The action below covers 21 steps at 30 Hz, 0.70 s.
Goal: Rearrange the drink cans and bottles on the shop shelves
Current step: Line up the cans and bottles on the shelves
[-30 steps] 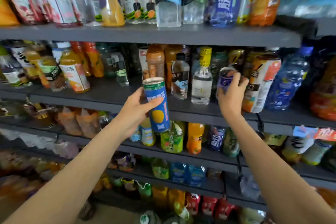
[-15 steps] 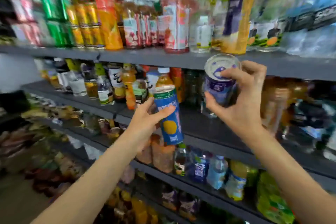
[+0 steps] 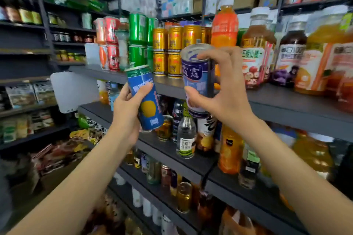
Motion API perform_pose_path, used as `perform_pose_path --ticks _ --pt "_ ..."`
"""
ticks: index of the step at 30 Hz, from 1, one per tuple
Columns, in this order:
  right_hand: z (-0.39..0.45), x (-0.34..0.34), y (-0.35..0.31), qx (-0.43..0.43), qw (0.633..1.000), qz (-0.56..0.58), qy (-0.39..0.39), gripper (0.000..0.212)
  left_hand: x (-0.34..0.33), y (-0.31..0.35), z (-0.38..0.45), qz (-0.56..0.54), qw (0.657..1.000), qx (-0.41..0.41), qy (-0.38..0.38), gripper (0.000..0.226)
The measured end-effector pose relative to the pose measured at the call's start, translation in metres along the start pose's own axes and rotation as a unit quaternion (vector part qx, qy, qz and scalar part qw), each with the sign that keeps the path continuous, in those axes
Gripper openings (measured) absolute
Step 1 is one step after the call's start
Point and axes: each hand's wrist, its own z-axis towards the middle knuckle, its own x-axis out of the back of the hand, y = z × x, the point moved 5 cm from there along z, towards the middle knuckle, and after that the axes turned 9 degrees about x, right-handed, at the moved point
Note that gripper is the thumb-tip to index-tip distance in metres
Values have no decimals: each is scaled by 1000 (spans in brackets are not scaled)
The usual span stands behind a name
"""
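Note:
My left hand (image 3: 127,109) grips a tall blue can with a yellow fruit picture (image 3: 147,99), tilted a little to the left, in front of the shelves. My right hand (image 3: 227,89) holds a purple and white can (image 3: 196,80) upright, thumb low on its front and fingers curled over its rim. This can is level with the upper shelf (image 3: 286,99), just in front of stacked gold cans (image 3: 172,49). Green cans (image 3: 137,40) and red cans (image 3: 110,44) stand further left on that shelf.
Large juice bottles (image 3: 256,51) fill the upper shelf to the right. The shelf below (image 3: 168,150) carries a clear bottle (image 3: 186,137), a gold can and orange bottles. Lower shelves hold more cans. Another rack with jars stands at the left.
Both hands have risen with their cans from the middle shelf to the upper one, and the view has swung up and left. The purple can was lifted off the shelf.

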Motion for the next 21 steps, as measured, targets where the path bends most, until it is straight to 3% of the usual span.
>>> perform_pose_path --ticks 10,16,21 --pt "74 -216 26 -57 997 2 51 52 185 71 166 -23 999 -17 25 20" --pt "106 -323 61 -149 987 -29 54 52 270 106 268 -76 996 -3 37 11" --pt "134 -408 93 -187 981 -16 57 53 314 111 330 -54 998 9 39 27"
